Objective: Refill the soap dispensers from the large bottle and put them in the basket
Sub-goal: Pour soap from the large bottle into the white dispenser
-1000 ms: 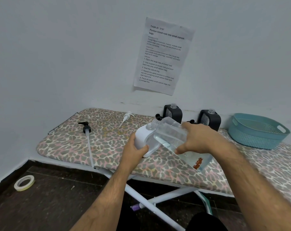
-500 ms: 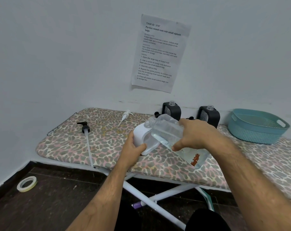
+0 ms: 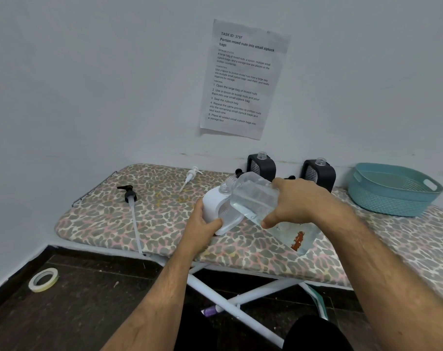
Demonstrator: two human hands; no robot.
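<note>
Head view: right hand (image 3: pixel 301 203) grips the large bottle (image 3: pixel 256 198), tilted, long axis sloping up-left, its mouth meeting the neck of the white dispenser (image 3: pixel 216 206). Left hand (image 3: pixel 202 228) grips that dispenser's near side, steadying it upright.

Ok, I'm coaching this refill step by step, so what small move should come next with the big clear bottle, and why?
Probably keep the large clear plastic bottle tilted and pouring. The right hand holds its mouth at the open neck of the white soap dispenser, which the left hand steadies on the leopard-print ironing board. How full the dispenser is cannot be told.
</note>
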